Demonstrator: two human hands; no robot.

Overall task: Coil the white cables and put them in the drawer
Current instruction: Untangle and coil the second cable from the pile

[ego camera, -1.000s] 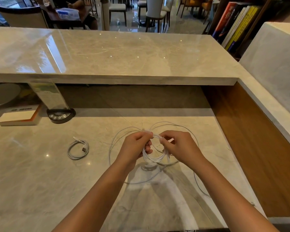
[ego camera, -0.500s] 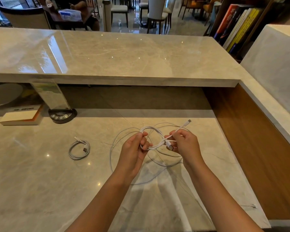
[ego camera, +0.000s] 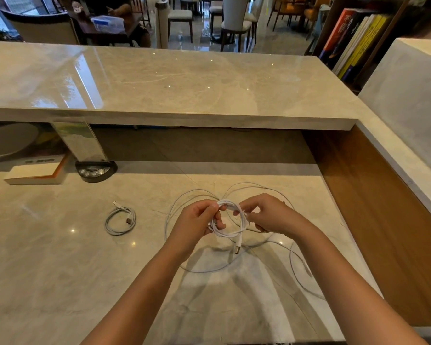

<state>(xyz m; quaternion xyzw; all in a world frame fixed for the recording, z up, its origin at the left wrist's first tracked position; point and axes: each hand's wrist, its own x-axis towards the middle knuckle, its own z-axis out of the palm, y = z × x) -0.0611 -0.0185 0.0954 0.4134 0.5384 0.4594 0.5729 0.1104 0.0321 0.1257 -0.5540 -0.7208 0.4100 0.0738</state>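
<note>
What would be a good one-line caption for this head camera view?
Left hand and right hand wind a white cable above the marble counter, beside a finished coil.

1. Warm, moderately dim indoor light fills the scene, with a yellowish cast.
2. Daylight enters from windows at the far upper left and lays a bright streak of glare across the raised marble counter [ego camera: 159,80].
3. Small pinpoint reflections of ceiling lights dot both the counter and the lower desk surface [ego camera: 60,257].
4. Soft shadows of the forearms fall on the desk beneath them, toward the camera.
5. The recess under the counter sits in deep shade.
6. Wide-angle distortion bends straight edges near the frame borders; detail is slightly soft throughout.
</note>
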